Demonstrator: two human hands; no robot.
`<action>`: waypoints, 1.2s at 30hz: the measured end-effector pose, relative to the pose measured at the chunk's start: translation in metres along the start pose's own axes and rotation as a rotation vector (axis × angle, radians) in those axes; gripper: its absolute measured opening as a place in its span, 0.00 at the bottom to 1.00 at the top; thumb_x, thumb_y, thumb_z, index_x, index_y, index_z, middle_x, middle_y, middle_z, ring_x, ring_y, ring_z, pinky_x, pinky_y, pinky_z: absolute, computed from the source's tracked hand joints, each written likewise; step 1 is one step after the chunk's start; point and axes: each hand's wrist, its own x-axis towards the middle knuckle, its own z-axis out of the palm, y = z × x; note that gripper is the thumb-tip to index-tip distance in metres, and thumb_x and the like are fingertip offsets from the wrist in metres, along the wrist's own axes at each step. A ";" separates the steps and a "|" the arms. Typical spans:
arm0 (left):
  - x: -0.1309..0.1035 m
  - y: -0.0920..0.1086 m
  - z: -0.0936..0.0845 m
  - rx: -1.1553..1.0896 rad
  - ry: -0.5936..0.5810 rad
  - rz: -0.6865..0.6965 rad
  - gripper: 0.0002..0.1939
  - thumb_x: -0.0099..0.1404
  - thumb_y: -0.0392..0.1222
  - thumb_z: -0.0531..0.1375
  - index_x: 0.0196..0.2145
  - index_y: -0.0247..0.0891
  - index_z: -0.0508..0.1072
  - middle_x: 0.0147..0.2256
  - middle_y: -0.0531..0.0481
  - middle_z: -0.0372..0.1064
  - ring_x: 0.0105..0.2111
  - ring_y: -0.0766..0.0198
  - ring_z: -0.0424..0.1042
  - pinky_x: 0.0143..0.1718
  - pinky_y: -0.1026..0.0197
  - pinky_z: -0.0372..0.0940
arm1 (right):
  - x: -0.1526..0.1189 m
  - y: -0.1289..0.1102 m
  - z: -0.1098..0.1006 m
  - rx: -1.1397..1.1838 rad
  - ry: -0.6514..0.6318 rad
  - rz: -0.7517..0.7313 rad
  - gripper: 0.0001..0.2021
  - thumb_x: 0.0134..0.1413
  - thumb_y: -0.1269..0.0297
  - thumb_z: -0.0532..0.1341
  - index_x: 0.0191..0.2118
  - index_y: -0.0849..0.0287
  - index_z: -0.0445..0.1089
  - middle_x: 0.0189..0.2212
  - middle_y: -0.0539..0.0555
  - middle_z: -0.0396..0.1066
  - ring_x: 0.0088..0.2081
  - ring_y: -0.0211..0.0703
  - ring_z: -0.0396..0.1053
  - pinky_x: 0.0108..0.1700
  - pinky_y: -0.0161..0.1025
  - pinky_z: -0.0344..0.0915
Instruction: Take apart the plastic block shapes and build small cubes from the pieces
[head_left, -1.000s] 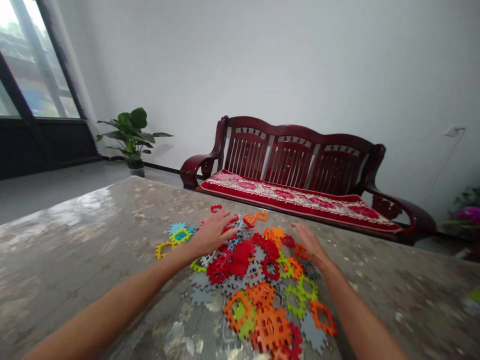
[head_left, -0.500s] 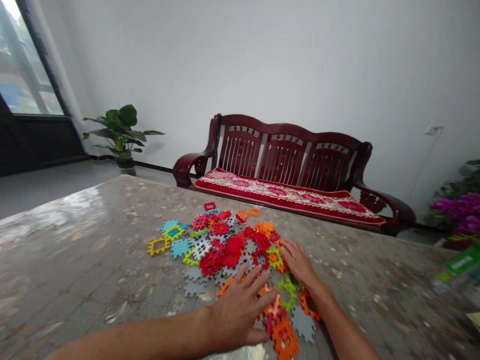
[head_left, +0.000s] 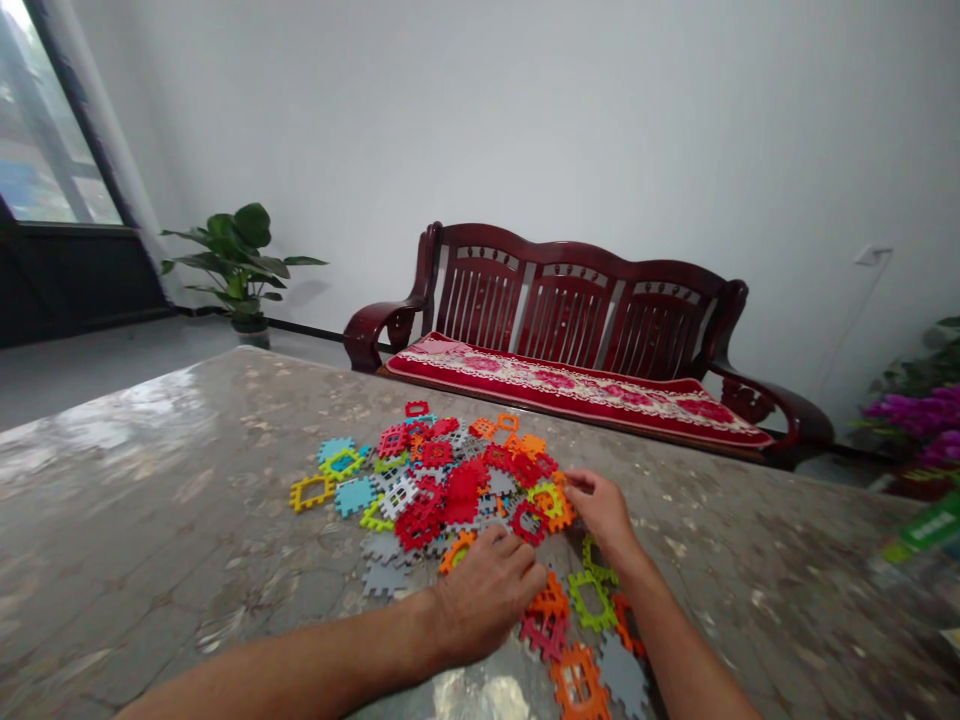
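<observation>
A heap of interlocking plastic tiles [head_left: 461, 490] with toothed edges lies before me, in red, grey, orange, blue and lime green. My left hand [head_left: 491, 595] is at the near side of the heap with its fingers curled in. Whatever lies under those fingers is hidden. On the heap's right edge, my right hand [head_left: 600, 510] has its fingertips and thumb at the rim of an orange tile [head_left: 561, 508]. A lime green frame tile [head_left: 592, 600], an orange window tile [head_left: 579, 683] and a grey tile [head_left: 622, 676] lie between my forearms.
The tiles lie on a patterned, glossy table [head_left: 187, 520]. Past its far edge stands a dark red wooden bench [head_left: 566, 300] with a red floral cover. A potted plant [head_left: 247, 255] is at the left, purple flowers [head_left: 919, 420] and a green-labelled object [head_left: 930, 525] at the right.
My left hand has curled its spread fingers. My right hand's fingers have bent in at the heap's edge. Several tiles near my hands have shifted, and the lime green frame now shows more fully.
</observation>
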 end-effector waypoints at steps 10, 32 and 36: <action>0.011 -0.056 -0.025 -0.131 0.288 -0.361 0.14 0.64 0.32 0.56 0.46 0.44 0.70 0.43 0.48 0.73 0.44 0.59 0.71 0.44 0.60 0.65 | 0.000 -0.070 0.035 0.435 -0.126 0.018 0.18 0.37 0.62 0.65 0.39 0.58 0.77 0.37 0.53 0.78 0.38 0.45 0.74 0.45 0.43 0.69; -0.040 0.042 0.010 -0.232 0.010 0.111 0.46 0.59 0.65 0.59 0.69 0.50 0.47 0.69 0.41 0.46 0.67 0.42 0.48 0.66 0.37 0.41 | -0.077 0.042 -0.070 -0.313 -0.263 -0.160 0.29 0.60 0.42 0.51 0.59 0.52 0.68 0.63 0.56 0.62 0.66 0.52 0.55 0.68 0.56 0.46; -0.021 0.040 0.025 -0.218 0.001 -0.057 0.42 0.62 0.68 0.54 0.67 0.47 0.52 0.68 0.36 0.48 0.66 0.40 0.49 0.64 0.37 0.46 | -0.092 0.034 -0.053 -0.381 -0.305 -0.285 0.24 0.63 0.48 0.51 0.58 0.52 0.69 0.61 0.56 0.64 0.64 0.52 0.57 0.67 0.56 0.50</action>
